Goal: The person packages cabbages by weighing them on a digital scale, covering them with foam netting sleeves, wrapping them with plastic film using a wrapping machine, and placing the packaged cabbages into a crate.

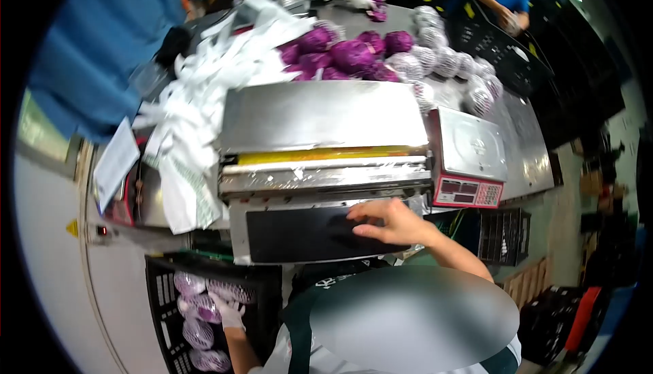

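Note:
My left hand point(230, 313), in a white glove, reaches into a black crate point(155, 299) at the lower left. Its fingers close on the side of a purple cabbage point(204, 308) in a white net. Several other netted cabbages point(198, 334) lie in the same crate. My right hand point(386, 221) is bare and hovers above the black plate point(292, 236) of a film-wrapping machine point(325, 117), with fingers apart and nothing in them. Clear film point(326, 178) stretches across the machine behind the plate.
A scale point(469, 156) stands right of the machine. White strips point(204, 95) heap at its left. Behind are bare purple cabbages point(352, 55) and netted ones point(445, 62). Two co-workers stand across the table, one by a black crate point(500, 54).

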Tool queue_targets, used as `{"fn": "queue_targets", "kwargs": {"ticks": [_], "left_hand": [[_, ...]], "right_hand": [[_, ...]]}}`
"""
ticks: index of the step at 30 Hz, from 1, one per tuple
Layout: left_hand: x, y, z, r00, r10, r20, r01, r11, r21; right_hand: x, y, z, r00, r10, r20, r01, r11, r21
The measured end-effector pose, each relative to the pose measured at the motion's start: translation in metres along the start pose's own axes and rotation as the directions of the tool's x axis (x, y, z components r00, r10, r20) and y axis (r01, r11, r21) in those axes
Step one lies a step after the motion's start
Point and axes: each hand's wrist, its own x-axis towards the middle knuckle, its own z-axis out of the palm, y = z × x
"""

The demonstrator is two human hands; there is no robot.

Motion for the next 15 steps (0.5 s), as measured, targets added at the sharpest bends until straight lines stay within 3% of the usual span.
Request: {"fn": "queue_targets", "kwargs": {"ticks": [2,3,5,7,8,10,11,12,14,15], "left_hand": [[0.009,0.01,0.002,0.966,-0.083,-0.245,0.071,0.996,-0.057],[0.018,0.014,-0.001,0.969,-0.067,-0.237,0.06,0.998,-0.037],[0.04,0.025,-0.002,0.9,0.284,-0.33,-0.366,0.904,-0.222],[0.014,0.053,0.01,0.675,0.532,-0.512,-0.479,0.843,0.244],[0.001,0.066,0.023,0.563,0.671,-0.482,-0.588,0.736,0.337],[-0.043,0.102,0.076,0.539,0.68,-0.498,-0.675,0.702,0.228],[-0.056,0.117,0.096,0.528,0.718,-0.453,-0.74,0.651,0.169],[-0.063,0.129,0.113,0.51,0.756,-0.411,-0.797,0.595,0.104],[-0.054,0.156,0.136,0.401,0.848,-0.347,-0.832,0.496,0.249],[-0.087,0.172,0.178,0.445,0.847,-0.291,-0.828,0.513,0.227]], "right_hand": [[-0.012,0.01,-0.039,0.993,0.021,-0.114,-0.027,0.998,-0.054],[-0.016,0.021,-0.058,0.984,0.06,-0.168,-0.068,0.997,-0.047],[-0.021,0.034,-0.095,0.96,0.156,-0.234,-0.152,0.988,0.034],[-0.013,0.047,-0.129,0.959,0.118,-0.256,-0.131,0.991,-0.034],[-0.003,0.05,-0.146,0.961,0.13,-0.246,-0.144,0.989,-0.042],[0.032,0.079,-0.172,0.945,-0.083,-0.315,0.018,0.979,-0.204],[0.054,0.088,-0.184,0.944,-0.066,-0.323,-0.033,0.956,-0.292],[0.081,0.098,-0.195,0.924,-0.167,-0.344,0.04,0.938,-0.346],[0.138,0.128,-0.21,0.834,-0.401,-0.38,0.09,0.777,-0.623],[0.166,0.136,-0.214,0.848,-0.385,-0.365,0.056,0.749,-0.661]]}}
